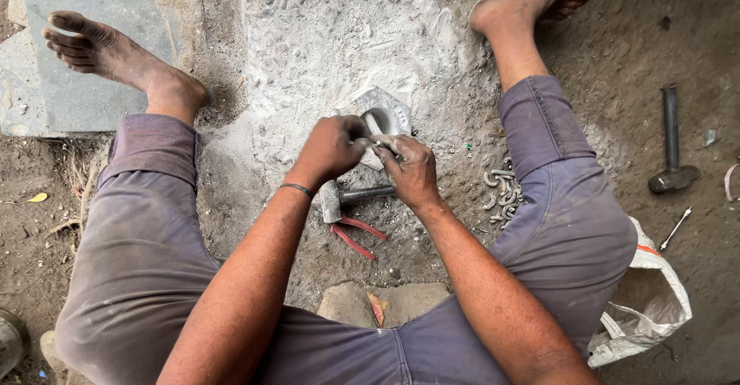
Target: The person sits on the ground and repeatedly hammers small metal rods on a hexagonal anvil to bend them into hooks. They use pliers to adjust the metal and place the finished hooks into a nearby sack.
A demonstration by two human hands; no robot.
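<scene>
Metal piece (383,120) on dusty ground, pinched by both hands: left hand (333,147) and right hand (412,171) clenched on it, hammer (351,198) and red pliers (356,235) just below.

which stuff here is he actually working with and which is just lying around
In hand:
- left hand and right hand, together on a small metal piece
- grey metal block under it

Lying about:
- hammer
- red-handled pliers
- curved metal pieces
- second hammer
- small spanner
- white sack

Bare dirt ground (694,46), pale dusty patch (324,53) at centre, grey stone slab (46,84), flat daylight
</scene>
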